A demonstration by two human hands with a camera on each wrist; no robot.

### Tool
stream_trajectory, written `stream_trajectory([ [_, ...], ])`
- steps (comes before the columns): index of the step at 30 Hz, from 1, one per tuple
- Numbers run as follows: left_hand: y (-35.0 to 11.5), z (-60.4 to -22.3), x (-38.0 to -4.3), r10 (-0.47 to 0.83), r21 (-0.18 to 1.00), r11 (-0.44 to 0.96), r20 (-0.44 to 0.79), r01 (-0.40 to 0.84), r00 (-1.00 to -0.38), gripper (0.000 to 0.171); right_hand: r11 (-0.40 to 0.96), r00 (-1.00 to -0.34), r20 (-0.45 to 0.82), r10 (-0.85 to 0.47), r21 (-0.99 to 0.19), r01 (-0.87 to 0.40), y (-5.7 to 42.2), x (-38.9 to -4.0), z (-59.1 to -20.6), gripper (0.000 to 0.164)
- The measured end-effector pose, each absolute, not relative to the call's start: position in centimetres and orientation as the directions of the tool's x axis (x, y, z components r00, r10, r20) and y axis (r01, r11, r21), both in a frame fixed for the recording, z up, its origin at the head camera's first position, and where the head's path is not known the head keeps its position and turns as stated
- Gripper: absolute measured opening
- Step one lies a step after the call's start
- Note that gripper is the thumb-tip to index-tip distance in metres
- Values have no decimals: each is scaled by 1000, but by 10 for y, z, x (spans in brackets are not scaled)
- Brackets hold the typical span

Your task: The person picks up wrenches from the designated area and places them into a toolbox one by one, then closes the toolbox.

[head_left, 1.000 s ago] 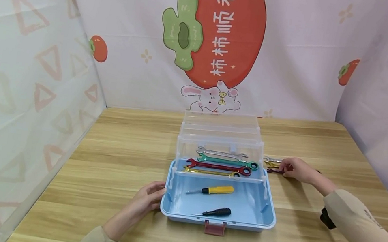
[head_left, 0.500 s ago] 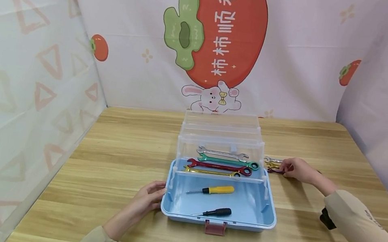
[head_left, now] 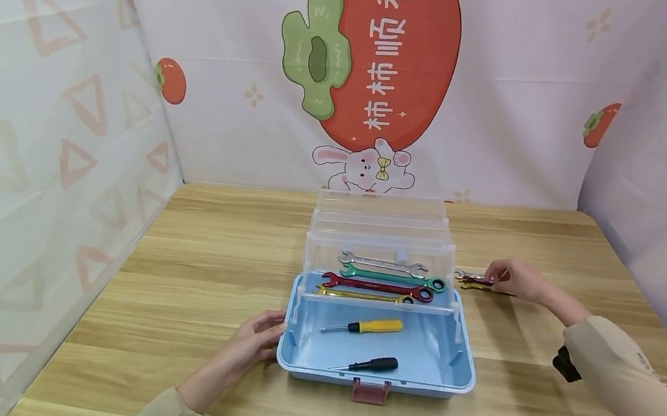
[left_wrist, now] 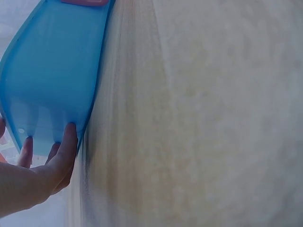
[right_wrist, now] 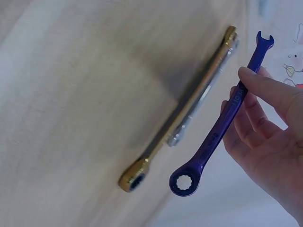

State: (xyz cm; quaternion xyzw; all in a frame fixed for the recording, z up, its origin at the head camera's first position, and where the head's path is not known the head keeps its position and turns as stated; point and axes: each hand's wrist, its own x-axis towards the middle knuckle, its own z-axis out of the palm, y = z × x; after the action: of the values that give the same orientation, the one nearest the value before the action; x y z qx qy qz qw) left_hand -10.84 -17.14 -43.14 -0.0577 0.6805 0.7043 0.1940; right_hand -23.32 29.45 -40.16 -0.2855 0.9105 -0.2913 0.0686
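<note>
My right hand [head_left: 514,279] pinches a purple combination wrench [right_wrist: 218,126] by its shank between thumb and fingers, its ratchet ring end pointing away from the hand. Below it on the table lie a gold wrench [right_wrist: 191,106] and a silver wrench [right_wrist: 203,94], side by side. At the left end of a light blue toolbox [head_left: 422,350], my left hand [head_left: 252,343] rests its fairly straight fingers against the side wall [left_wrist: 52,75]. Inside the box are a yellow-handled screwdriver [head_left: 380,326] and a black-handled screwdriver [head_left: 375,364].
A clear tray [head_left: 316,262] stands raised at the box's back, holding silver [head_left: 383,265], green [head_left: 390,277], red [head_left: 376,287] and gold wrenches [head_left: 360,296]. Behind it the transparent lid [head_left: 381,206] is swung back. A pink latch [head_left: 369,391] hangs at the front. Wooden tabletop [head_left: 207,255] surrounds the box.
My right hand has lifted the purple wrench from the table and moved slightly toward the back; the wrench now overlaps the gold and silver ones in the head view. My left hand stays still.
</note>
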Motion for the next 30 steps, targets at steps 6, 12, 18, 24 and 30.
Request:
stream_trajectory([
  [6, -171, -433, -108, 189, 936, -5, -344, -352, -920, 54, 665, -841, 54, -538, -586, -463, 294, -235, -384, 12],
  [12, -172, -433, -108, 188, 937, -3, -342, -349, -921, 54, 691, -866, 32, -499, -589, -420, 295, -237, -365, 11],
  [18, -171, -432, -107, 190, 935, 2, -347, -353, -918, 54, 737, -887, -10, -461, -561, -377, 295, -240, -346, 10],
  [24, -170, -432, -107, 194, 936, 6, -346, -352, -918, 54, 767, -901, -1, -435, -524, -370, 295, -245, -334, 11],
  [30, -170, -432, -108, 185, 936, -17, -343, -352, -921, 51, 770, -894, 16, -448, -501, -395, 289, -250, -322, 11],
])
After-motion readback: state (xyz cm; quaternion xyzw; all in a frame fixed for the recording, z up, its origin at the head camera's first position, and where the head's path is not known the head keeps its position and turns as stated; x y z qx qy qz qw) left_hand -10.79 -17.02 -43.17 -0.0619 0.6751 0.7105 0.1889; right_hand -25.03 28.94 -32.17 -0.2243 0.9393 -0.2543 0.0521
